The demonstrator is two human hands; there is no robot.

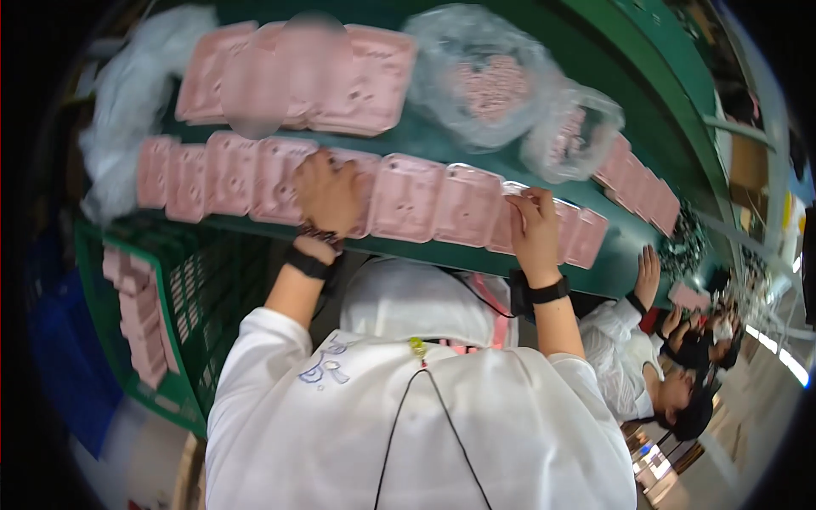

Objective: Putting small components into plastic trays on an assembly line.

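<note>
A row of shallow pink plastic housings, rectangular with rounded corners and small holes, runs along the near edge of the green table. My left hand [329, 194] is back-up over two neighbouring ones, a pink housing [282, 180] at its left and another [367, 191] partly beneath it. Its fingers are bent down and smeared, so their grip cannot be made out. Farther right, my right hand [535, 223] has thumb and fingertips pinched together at the upper part of a pink housing [503, 229]. Whatever lies between those fingertips is too small to name.
Larger pink trays [365, 81] lie overlapping behind the row. Clear bags of small pink parts [493, 89] stand at the back right. A green crate [183, 416] with pink pieces is at lower left. At right, a co-worker's hand [648, 276] is by the table edge.
</note>
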